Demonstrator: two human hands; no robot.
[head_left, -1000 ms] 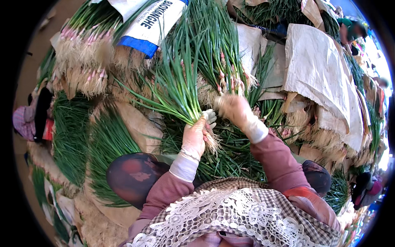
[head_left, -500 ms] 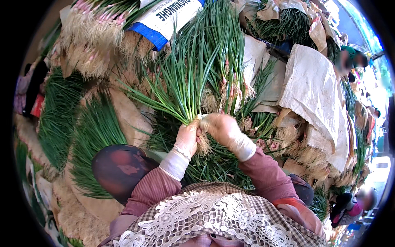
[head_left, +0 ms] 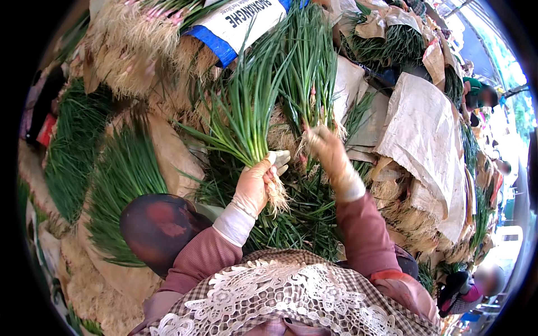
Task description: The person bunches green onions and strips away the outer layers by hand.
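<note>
My left hand (head_left: 255, 182), in a pale glove, is closed round the lower stems of a bunch of green onions (head_left: 246, 117). The roots hang out below the fist and the long leaves fan up and away from me. To its right, my gloved right hand (head_left: 328, 148) reaches to the root end of a second bunch of green onions (head_left: 311, 84) with pinkish bulbs. Its fingers are smeared by motion, so whether they grip a stalk does not show. Loose green leaves (head_left: 297, 224) lie under both hands.
A white and blue sack (head_left: 235, 28) lies over rooted bundles at the back. Piles of green leaves (head_left: 126, 190) spread on the left, past my knee (head_left: 162, 229). Pale sacking (head_left: 420, 134) covers more bundles at right. Other people (head_left: 476, 95) are at the far right.
My right hand has left my left hand and moved right and away, to the second bunch's roots. My left hand keeps its bunch, nearly in place.
</note>
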